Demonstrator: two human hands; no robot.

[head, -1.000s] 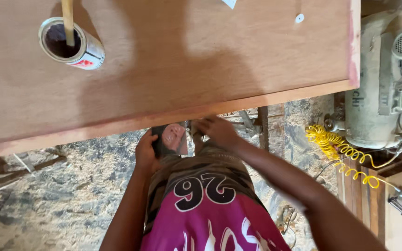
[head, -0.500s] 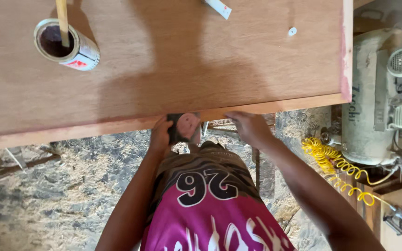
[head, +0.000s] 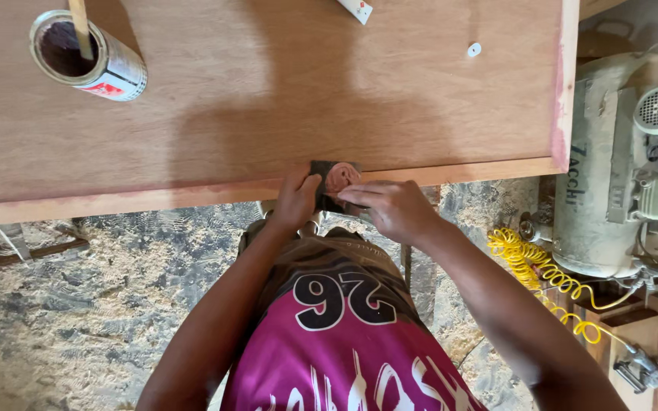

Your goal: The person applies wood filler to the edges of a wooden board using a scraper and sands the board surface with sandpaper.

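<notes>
Both hands, left hand (head: 293, 202) and right hand (head: 390, 209), clamp a dark folded sandpaper piece (head: 333, 183) against the brown wooden board (head: 268, 99) edge; best kept flat, with even pressure

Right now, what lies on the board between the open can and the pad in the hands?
Head view: only bare board, in shadow, lies between the can and the dark pad that both hands hold at its near edge.
</notes>
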